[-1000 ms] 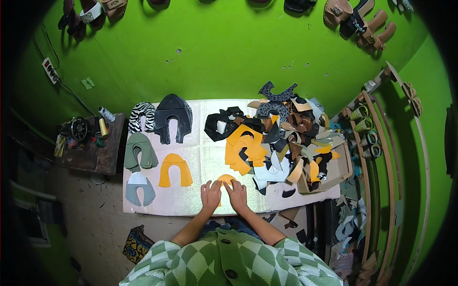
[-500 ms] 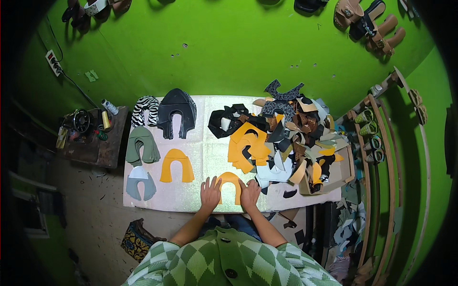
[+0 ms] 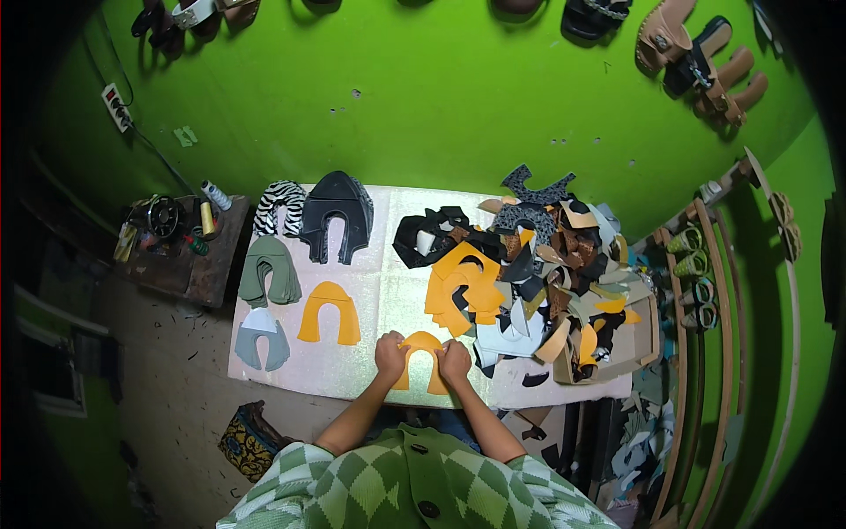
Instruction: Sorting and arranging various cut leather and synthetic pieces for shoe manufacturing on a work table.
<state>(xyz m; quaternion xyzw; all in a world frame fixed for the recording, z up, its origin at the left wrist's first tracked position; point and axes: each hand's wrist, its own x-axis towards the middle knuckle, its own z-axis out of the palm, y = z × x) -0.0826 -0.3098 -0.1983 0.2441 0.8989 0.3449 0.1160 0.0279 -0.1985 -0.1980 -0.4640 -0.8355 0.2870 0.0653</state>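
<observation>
Between my hands, at the table's near edge, is a yellow-orange horseshoe-shaped shoe upper piece (image 3: 424,340). My left hand (image 3: 389,356) is closed on its left side, and my right hand (image 3: 455,361) is closed on its right side. Its two legs point toward me. To the left lies a similar yellow stack (image 3: 330,314) with the same arch shape. Beyond my right hand, several loose yellow pieces (image 3: 464,286) overlap in a heap.
Green (image 3: 270,271), grey (image 3: 263,340), zebra-striped (image 3: 279,208) and black (image 3: 338,217) arched stacks line the table's left side. Mixed scraps (image 3: 564,256) spill over a cardboard box (image 3: 650,319) at right. A sewing machine table (image 3: 181,269) stands at left, a wooden rack (image 3: 705,353) at right.
My hands went from lying flat with fingers extended beside the yellow piece to gripping its two sides. Its arch now looks slightly bent. The whole view has shifted a little.
</observation>
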